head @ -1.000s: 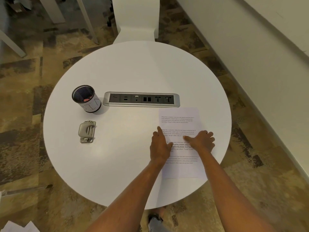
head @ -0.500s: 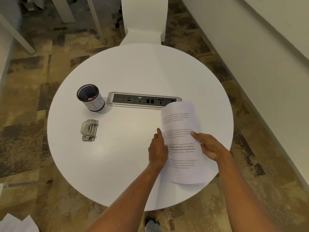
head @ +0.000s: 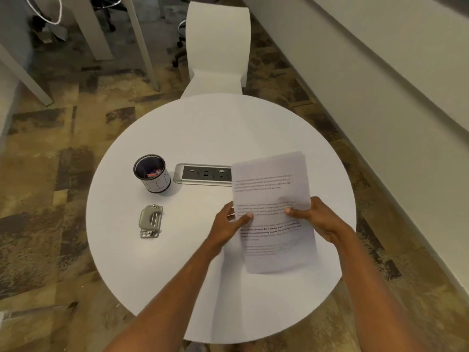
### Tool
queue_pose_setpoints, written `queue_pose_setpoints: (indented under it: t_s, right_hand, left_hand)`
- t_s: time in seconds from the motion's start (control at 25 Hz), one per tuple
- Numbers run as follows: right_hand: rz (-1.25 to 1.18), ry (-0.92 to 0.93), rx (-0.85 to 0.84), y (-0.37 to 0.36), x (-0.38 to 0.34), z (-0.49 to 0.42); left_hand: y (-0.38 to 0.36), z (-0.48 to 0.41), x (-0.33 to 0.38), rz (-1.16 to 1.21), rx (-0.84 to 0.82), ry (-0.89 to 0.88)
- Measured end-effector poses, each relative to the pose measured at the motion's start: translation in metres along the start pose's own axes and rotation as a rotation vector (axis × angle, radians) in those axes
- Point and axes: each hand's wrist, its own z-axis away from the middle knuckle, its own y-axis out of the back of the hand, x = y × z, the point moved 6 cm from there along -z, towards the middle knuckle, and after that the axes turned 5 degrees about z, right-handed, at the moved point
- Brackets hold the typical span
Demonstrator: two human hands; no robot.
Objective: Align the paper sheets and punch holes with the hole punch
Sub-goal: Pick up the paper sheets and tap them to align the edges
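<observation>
**Holding the paper sheets in both hands above the tabletop**

Head view. The paper sheets (head: 272, 212), printed side up, are lifted off the round white tabletop (head: 203, 138) and cover the right end of the recessed power strip (head: 203, 174). The sheet count cannot be told; a second edge shows at the top. The left hand (head: 227, 226) pinches the left edge, thumb on the printed face, fingers behind. The right hand (head: 317, 219) pinches the right edge the same way, thumb on top. The 2 thumbs sit near mid-page, apart from each other.

The hole punch (head: 150, 221), grey metal, lies on the tabletop well to the left of the sheets, untouched. A dark cup (head: 151, 173) with a white band stands beyond the punch, just left of the power strip. A white chair (head: 217, 49) stands at the far side of the tabletop.
</observation>
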Motion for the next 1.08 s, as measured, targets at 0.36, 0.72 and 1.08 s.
queue_pose_setpoints:
  t_s: [0.36,0.72,1.08]
  right_hand:
    - [0.158,0.13,0.185,-0.03,-0.048,-0.002]
    - [0.137,0.206,0.212,-0.037,-0.046,-0.003]
    - [0.213,0.118,0.304,-0.051,0.0,-0.007]
  left_hand:
    - [0.059,-0.007,0.089,-0.033,-0.083,-0.298]
    - [0.072,0.0,0.094,-0.085,-0.107,-0.372]
    - [0.085,0.003,0.067,-0.192,-0.068,-0.357]
